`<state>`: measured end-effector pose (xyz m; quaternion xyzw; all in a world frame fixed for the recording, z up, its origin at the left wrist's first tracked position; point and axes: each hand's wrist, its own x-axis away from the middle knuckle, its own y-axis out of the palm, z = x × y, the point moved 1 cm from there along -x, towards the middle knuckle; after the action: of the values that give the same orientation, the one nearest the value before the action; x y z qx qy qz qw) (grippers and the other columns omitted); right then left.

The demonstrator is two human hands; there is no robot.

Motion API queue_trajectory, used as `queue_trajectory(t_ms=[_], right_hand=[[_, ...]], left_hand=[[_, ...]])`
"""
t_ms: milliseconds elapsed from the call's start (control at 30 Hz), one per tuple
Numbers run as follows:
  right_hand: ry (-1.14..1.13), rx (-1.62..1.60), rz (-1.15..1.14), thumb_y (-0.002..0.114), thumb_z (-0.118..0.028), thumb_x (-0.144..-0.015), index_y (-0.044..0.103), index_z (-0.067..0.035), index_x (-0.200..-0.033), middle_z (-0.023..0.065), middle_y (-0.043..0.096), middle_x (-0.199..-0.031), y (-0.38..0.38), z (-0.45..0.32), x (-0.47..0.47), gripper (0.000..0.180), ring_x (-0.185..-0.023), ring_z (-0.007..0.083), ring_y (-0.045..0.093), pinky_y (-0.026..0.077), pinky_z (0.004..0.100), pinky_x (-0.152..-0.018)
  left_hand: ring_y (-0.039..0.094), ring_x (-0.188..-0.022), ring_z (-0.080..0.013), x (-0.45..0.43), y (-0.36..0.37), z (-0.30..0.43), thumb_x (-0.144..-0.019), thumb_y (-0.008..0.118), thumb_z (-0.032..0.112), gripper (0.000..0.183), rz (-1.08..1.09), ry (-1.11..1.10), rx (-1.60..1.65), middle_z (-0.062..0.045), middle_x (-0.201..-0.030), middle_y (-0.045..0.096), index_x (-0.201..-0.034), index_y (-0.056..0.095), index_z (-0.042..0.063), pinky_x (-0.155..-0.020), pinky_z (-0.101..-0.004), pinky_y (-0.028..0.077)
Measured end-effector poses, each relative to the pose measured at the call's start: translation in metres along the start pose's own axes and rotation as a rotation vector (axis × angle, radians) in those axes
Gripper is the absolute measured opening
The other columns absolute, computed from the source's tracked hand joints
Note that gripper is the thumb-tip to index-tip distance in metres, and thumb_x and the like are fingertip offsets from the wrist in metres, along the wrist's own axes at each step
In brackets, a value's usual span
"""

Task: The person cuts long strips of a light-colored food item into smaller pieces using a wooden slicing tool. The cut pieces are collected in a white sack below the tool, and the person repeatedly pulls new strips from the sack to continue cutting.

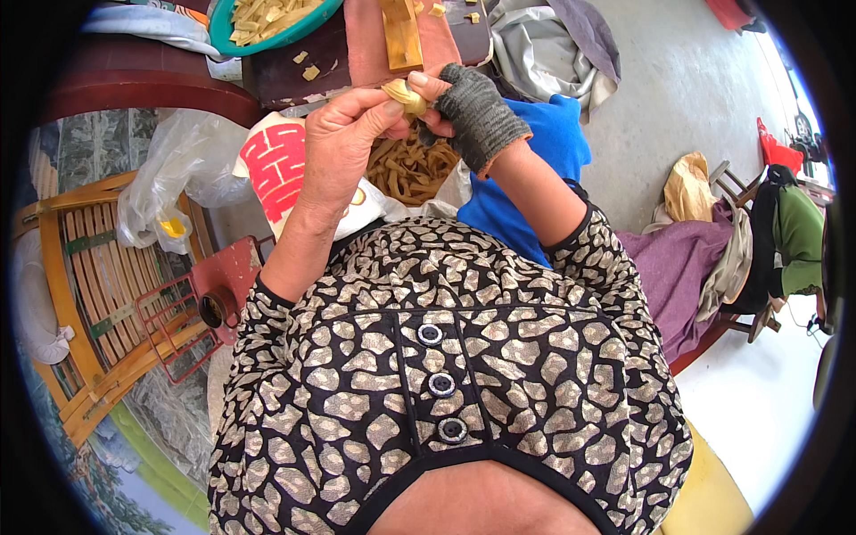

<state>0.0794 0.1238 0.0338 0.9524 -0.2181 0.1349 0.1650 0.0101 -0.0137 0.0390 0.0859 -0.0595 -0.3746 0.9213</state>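
Note:
Both hands meet near the top centre, over the lap. Between them is a pale yellow folded strip (406, 97), pinched by the thumb and fingers of my bare left hand (354, 124). My right hand (461, 107), in a grey fingerless knit glove, grips the strip's other side. Below the hands, in a whitish bag, lies a heap of brown dried strips (411, 170). Just beyond the fingers, a wooden block (402, 37) rests on a pink cloth (368, 40).
A green basin (227, 48) of pale pieces stands at the upper left, near small loose pieces on the dark red table (277, 83). Blue cloth (558, 130) lies right of the lap. A wooden slatted chair (60, 287) and a red metal rack (160, 334) are at left.

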Motion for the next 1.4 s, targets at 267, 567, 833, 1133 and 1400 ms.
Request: queue_trajectory(t_ms=[267,567,833,1133,1400], right_hand=[[-0.079,-0.072,-0.153,0.068,-0.028,-0.075,0.052,-0.004,-0.067,0.0020,0.048,-0.055,-0.022,-0.002,0.007,0.030,-0.043,0.0074,0.040,0.033,0.0215,-0.041],[0.126,0.299,-0.194,0.064,-0.022,-0.078,0.058,-0.003,-0.082,0.0009,0.054,-0.062,-0.008,0.005,0.010,0.020,-0.052,0.0087,0.051,0.041,0.0218,-0.048],[-0.127,0.931,-0.328,0.054,-0.040,-0.078,0.061,-0.002,-0.078,0.0196,0.060,-0.075,0.007,0.016,0.019,0.039,-0.076,0.0337,0.059,0.046,0.0404,-0.069],[-0.076,0.813,-0.901,0.048,-0.033,-0.090,0.055,-0.005,-0.086,0.0089,0.055,-0.069,0.006,-0.025,0.070,0.030,-0.066,0.0207,0.056,0.044,0.0321,-0.063],[-0.053,0.790,-0.836,0.048,-0.033,-0.088,0.055,-0.005,-0.086,0.0154,0.056,-0.073,0.005,-0.045,0.093,0.029,-0.071,0.0338,0.055,0.043,0.0405,-0.065]], left_hand=[[0.057,-0.062,-0.0071,0.018,-0.012,0.028,-0.080,0.062,0.004,0.007,-0.046,0.072,-0.158,-0.004,-0.073,0.063,-0.084,0.064,-0.001,-0.058,-0.0187,0.046],[0.059,-0.085,-0.0178,0.006,-0.026,0.018,-0.076,0.064,0.003,0.023,0.058,0.345,-0.788,-0.007,-0.093,0.062,-0.098,0.061,0.000,-0.077,-0.0267,0.046],[0.055,-0.077,-0.0341,0.027,-0.004,0.009,-0.074,0.062,0.007,0.017,-0.326,0.307,-1.262,-0.015,-0.083,0.054,-0.085,0.052,0.001,-0.065,-0.0406,0.045],[0.051,-0.060,-0.0315,0.062,-0.001,0.074,-0.080,0.055,0.016,0.020,-0.801,0.257,-1.134,-0.012,-0.061,0.047,-0.068,0.044,0.003,-0.054,-0.0407,0.039],[0.054,-0.058,-0.0263,0.067,-0.012,0.102,-0.079,0.057,0.016,0.017,-0.866,0.194,-1.277,-0.008,-0.060,0.049,-0.072,0.046,0.006,-0.051,-0.0381,0.039]])
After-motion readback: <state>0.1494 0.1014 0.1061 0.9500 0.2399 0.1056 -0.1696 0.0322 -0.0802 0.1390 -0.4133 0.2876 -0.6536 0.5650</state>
